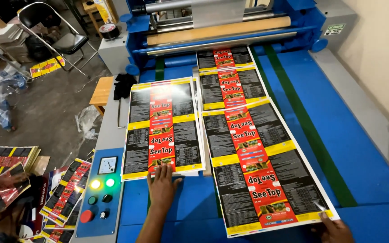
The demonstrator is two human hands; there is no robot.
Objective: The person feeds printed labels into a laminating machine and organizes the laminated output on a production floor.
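Head view, lower centre: the left hand (162, 184) lies flat, fingers spread, grip released, pressing the near edge of a stack of printed sheets (163, 128) on the blue bench (356, 148). Lower right, the right hand (334, 228) pinches the near corner of a long laminated sheet (248, 153). Lower left sits a control panel (100, 193) with 2 lit lamps. Upper frame holds the laminating machine's rollers (217, 29); upper left, a folding chair (59, 36).
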